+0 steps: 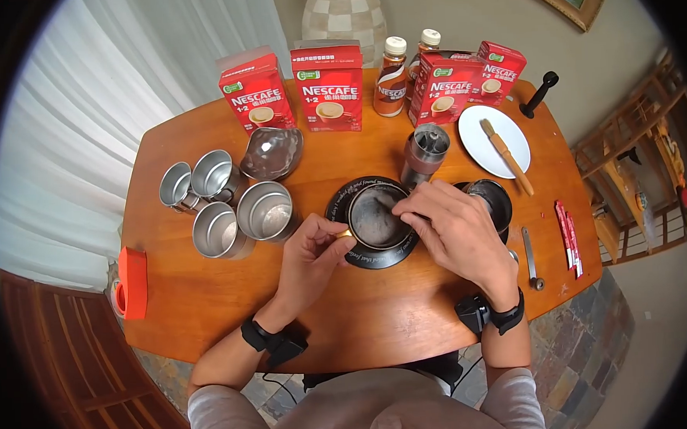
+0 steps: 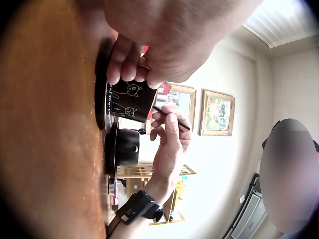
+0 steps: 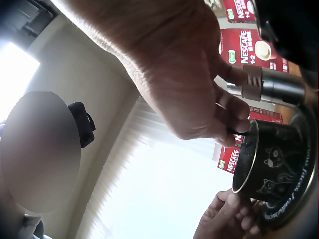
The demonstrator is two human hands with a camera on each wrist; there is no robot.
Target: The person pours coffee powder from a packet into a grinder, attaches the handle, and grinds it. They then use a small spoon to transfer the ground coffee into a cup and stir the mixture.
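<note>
A black cup (image 1: 376, 222) with cat drawings on its side stands on a black saucer (image 1: 380, 260) with white lettering. My left hand (image 1: 314, 254) pinches the cup's small gold handle (image 1: 346, 233) at its left side. Over the cup's right rim, my right hand (image 1: 463, 228) pinches a thin dark stick (image 2: 184, 126), perhaps a spoon's handle. Its lower end reaches inside the cup, where the left wrist view hides it behind the wall. Just behind the cup stands a metal grinder (image 1: 425, 156) with a brown band. A second black cup (image 1: 495, 202) sits partly behind my right hand.
Several metal cups (image 1: 265, 210) cluster on the left, near a crumpled-looking shiny dish (image 1: 272, 153). Red coffee boxes (image 1: 329, 92) and bottles (image 1: 391, 78) line the back. On the right are a white plate (image 1: 474, 143) with a brush (image 1: 507, 155), red sachets (image 1: 568, 239) and a metal crank (image 1: 530, 260).
</note>
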